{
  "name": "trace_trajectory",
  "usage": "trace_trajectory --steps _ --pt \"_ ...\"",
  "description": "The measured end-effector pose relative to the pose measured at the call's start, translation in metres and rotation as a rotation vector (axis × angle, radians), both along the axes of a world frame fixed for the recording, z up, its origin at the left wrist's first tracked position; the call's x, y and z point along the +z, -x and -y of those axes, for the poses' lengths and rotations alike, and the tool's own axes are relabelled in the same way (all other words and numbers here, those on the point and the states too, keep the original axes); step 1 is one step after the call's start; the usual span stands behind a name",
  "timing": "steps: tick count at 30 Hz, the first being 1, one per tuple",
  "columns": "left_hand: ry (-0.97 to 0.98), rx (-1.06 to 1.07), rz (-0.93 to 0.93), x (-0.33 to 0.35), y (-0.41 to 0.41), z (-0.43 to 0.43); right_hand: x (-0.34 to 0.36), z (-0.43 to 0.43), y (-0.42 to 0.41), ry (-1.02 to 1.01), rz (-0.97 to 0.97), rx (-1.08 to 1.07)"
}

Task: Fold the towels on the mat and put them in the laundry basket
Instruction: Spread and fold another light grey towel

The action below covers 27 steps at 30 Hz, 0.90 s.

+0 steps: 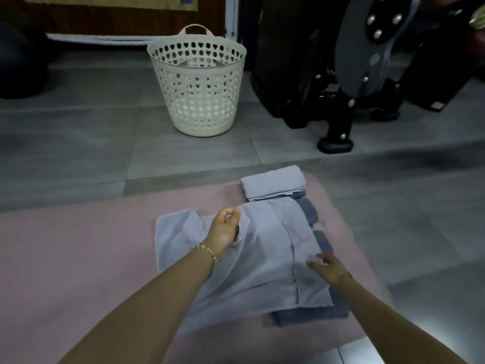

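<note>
Left hand (224,228) pinches lavender towel (262,258); right hand (329,266) spreads open over it.

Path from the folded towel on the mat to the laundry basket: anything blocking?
Nothing visible. Only mat and bare floor lie between the folded towel and the laundry basket; the black machine stands off to the right.

The floor (78,143) is large grey tiles with thin joints, dimly lit, with a bright glare patch (367,348) at the bottom edge. A black exercise machine (301,74) stands at the right rear, with a grey bolted cover (378,43) and a rounded foot (335,145) on the tiles. A brown wooden panel (118,19) runs along the far left above a white strip (99,39). A dark rounded shape (18,61) sits far left.
</note>
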<state>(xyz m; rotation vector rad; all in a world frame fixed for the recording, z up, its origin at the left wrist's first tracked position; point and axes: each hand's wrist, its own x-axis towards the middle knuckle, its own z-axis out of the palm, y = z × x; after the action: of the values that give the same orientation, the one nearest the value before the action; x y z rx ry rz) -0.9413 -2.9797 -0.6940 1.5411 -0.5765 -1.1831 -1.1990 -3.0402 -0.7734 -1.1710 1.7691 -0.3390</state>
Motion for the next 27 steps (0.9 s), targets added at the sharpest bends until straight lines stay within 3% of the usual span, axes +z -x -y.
trace_trajectory --steps 6,12,17,21,27 --pt "-0.089 -0.026 0.046 -0.035 0.025 -0.013 -0.043 -0.017 0.04 -0.167 -0.111 0.034" --pt "-0.097 0.004 0.017 -0.037 0.027 -0.021 -0.057 -0.039 0.042 -0.208 -0.145 -0.013" --pt "-0.07 0.087 0.04 -0.019 0.012 -0.034 -0.038 -0.038 0.031 0.038 -0.128 -0.027" --pt "0.043 0.159 0.179 0.026 -0.018 -0.05 0.029 -0.032 -0.004 0.243 -0.011 0.163" --pt "0.251 0.308 0.439 0.12 -0.077 -0.104 0.185 -0.049 -0.118 0.448 0.467 0.493"
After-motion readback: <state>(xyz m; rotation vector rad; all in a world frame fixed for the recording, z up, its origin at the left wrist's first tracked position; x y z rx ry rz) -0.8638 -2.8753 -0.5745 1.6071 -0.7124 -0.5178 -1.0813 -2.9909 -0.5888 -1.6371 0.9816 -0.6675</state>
